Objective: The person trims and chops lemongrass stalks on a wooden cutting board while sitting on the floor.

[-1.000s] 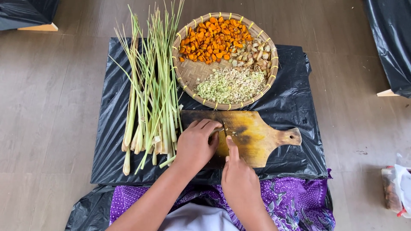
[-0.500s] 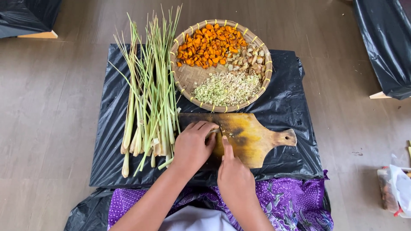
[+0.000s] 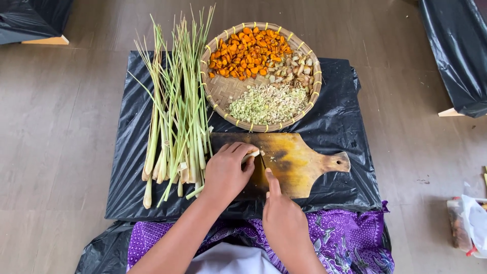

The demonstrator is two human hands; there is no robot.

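Looks like a home food-prep spot set up right on the floor, not a proper kitchen. Grey wood-look plank flooring [image 3: 61,152] with a black plastic sheet [image 3: 345,127] spread over it as the work surface. On it sit a worn wooden cutting board with a handle [image 3: 299,162], a round woven bamboo tray [image 3: 223,94] of chopped roots, and a bundle of long green lemongrass stalks [image 3: 177,111] — very homemade.

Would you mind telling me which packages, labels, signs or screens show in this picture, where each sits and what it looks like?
Plastic bag: on the floor at the right edge, crumpled, whitish and see-through, with brownish contents and a bit of red; cut off by the frame.
No labels, signs or screens show.
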